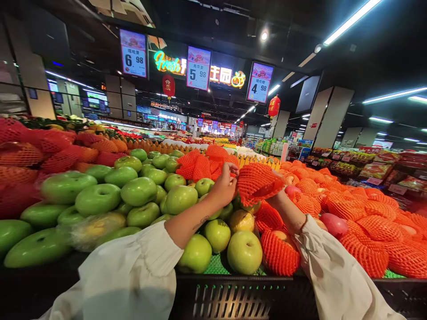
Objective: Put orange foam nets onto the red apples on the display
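Note:
An orange-red foam fruit net (256, 183) is held up between my hands over the apples, its opening facing down toward me. My left hand (227, 186) is closed, with curled fingers pinching at the net's left edge. Behind the net's right side, my right hand (279, 195) grips it, its fingers mostly hidden. Whether a fruit sits inside the net cannot be made out. Below lie loose green apples (245, 252), a yellowish apple (242, 221) and a fruit in another foam net (280, 253).
Large green fruits (98, 198) are piled at left, one yellow item in clear wrap (98, 231) among them. Many netted fruits (363, 226) fill the right side. A black slatted crate edge (233, 295) runs along the front. Price signs (198, 69) hang overhead.

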Action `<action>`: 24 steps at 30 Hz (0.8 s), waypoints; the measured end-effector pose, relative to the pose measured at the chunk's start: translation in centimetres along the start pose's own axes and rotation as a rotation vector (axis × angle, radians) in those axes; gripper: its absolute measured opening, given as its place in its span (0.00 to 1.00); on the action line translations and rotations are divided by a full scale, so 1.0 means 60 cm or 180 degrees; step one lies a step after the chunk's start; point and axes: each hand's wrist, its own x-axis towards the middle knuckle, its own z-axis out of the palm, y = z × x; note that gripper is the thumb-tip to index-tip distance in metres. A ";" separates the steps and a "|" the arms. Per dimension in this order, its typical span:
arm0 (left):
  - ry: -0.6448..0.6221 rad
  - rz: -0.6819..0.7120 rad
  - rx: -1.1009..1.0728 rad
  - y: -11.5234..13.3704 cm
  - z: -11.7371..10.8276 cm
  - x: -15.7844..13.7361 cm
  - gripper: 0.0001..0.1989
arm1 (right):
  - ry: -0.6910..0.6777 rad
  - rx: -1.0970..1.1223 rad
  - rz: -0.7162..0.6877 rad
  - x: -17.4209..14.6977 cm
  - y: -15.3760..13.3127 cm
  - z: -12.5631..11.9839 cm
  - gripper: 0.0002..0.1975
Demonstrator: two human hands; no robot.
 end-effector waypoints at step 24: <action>-0.1272 0.0009 0.0374 0.025 -0.008 -0.023 0.55 | -0.0167 -0.0683 -0.0028 0.008 -0.006 -0.017 0.29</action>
